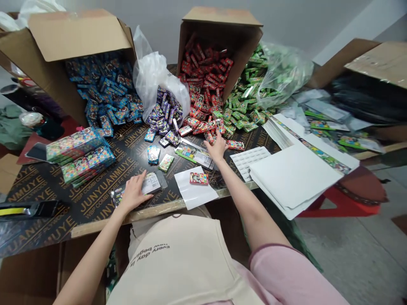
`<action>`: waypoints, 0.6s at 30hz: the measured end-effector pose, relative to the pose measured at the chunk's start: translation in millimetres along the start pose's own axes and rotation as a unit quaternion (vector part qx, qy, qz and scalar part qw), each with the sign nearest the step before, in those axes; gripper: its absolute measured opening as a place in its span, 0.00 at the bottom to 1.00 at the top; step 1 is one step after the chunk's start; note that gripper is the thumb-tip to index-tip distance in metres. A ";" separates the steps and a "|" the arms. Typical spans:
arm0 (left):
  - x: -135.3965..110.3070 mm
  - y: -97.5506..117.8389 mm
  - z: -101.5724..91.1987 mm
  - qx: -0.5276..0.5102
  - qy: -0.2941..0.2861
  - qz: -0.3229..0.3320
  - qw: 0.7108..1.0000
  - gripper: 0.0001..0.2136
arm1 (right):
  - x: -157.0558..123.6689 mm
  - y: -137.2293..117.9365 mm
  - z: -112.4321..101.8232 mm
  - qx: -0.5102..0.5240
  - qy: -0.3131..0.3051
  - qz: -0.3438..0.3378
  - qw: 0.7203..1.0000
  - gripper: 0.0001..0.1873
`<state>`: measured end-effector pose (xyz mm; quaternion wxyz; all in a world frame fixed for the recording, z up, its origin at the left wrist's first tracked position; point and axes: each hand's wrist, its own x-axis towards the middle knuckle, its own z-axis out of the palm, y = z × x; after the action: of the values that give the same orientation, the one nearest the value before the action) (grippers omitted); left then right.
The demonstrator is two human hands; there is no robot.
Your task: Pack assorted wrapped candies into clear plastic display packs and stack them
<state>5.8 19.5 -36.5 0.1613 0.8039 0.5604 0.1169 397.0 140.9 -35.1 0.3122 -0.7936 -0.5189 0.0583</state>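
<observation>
My left hand [135, 192] lies with its fingers spread on a flat clear plastic packet [152, 183] near the table's front edge. At the near edge of the red packs [208, 126], my right hand [217, 148] reaches forward, thumb and fingers apart; whether it touches a pack is hard to make out. Below its wrist is another flat packet [190, 153] with a green edge. A single red pack [199, 178] rests on a white sheet [187, 192] between my arms. Left of that sit a green pack [165, 162] and small blue packs [153, 154].
Cartons of blue packs [104, 93] and red packs stand behind, with purple packs [165, 110] and green packs [244, 106] beside them. Stacked display boxes [82, 156] are at left. White cards [286, 178] overhang the front edge at right, near a label sheet [249, 163].
</observation>
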 end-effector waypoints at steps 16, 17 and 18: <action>42.4 75.8 -14.3 -0.669 0.014 -0.256 0.698 0.20 | -165.3 -106.5 -14.8 0.384 -0.270 -0.254 0.846 0.38; 40.4 75.3 -15.5 -0.665 -0.004 -0.253 0.703 0.19 | -160.0 -106.7 -18.8 0.364 -0.274 -0.298 0.838 0.42; 38.0 74.2 -16.3 -0.657 -0.024 -0.246 0.713 0.19 | -154.2 -106.5 -22.1 0.348 -0.286 -0.333 0.829 0.45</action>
<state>76.9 33.5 7.8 0.6849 0.3322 0.5162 0.3926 252.3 27.0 6.1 0.4060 -0.3597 -0.7628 0.3520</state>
